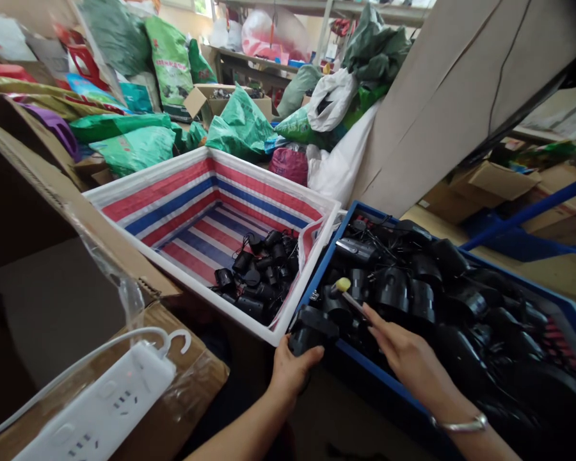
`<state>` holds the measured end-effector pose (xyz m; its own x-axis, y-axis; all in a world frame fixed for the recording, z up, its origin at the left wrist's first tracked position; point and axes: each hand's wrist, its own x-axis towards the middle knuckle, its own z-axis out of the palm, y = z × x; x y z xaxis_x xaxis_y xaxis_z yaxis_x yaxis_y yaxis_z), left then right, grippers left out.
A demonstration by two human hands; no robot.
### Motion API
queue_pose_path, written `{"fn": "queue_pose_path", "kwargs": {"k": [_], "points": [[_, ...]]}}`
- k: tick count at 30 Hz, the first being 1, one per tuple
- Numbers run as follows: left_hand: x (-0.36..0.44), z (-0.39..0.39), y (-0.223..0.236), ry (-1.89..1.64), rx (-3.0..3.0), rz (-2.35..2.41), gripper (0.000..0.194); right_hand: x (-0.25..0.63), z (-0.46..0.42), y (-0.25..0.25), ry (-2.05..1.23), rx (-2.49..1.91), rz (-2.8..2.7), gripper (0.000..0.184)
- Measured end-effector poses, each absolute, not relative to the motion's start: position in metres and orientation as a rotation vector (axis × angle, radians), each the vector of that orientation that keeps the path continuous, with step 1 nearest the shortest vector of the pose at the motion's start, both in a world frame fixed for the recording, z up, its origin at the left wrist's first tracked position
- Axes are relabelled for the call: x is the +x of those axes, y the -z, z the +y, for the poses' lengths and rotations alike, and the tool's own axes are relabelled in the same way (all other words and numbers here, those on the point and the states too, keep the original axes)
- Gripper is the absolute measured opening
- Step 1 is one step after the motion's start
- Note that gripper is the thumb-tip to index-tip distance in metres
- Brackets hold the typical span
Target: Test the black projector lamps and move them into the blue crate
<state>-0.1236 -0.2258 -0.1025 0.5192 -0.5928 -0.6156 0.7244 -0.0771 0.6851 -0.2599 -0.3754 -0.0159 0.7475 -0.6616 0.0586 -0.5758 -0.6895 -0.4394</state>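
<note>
My left hand [292, 368] is closed around a black plastic device [312, 330], its fingers partly hidden beneath it. The device is near the corner where a white crate [264, 331] and a blue crate [352, 355] meet. In my right hand [403, 352] is the thin handle of a small mallet [343, 285] with a yellow, rounded head. That head is over the blue crate, just above the black plastic housings [391, 288] heaped inside. Several smaller black parts with cords [264, 272] lie in the near right corner of the white crate, on its striped lining [206, 240].
A white power strip [120, 397] with a cable rests on a cardboard box [192, 384] at lower left. Another large open carton [52, 192] stands at the left. Green sacks [240, 121] and a white sack [345, 160] lie behind the crates. A slanted panel [436, 96] rises at right.
</note>
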Motion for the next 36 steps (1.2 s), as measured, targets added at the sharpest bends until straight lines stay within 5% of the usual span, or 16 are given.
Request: {"fn": "queue_pose_path", "kwargs": {"k": [10, 23, 36], "points": [[-0.098, -0.202, 0.075, 1.395, 0.867, 0.29, 0.046, -0.27, -0.358, 0.026, 0.389, -1.989, 1.247, 0.061], [-0.084, -0.162, 0.066, 1.587, 0.382, 0.18, 0.075, -0.258, -0.326, 0.04, 0.354, -1.817, 1.177, 0.068], [-0.083, -0.154, 0.07, 1.657, 0.394, 0.049, 0.078, -0.249, -0.316, 0.024, 0.565, -2.018, 1.002, 0.048]]}}
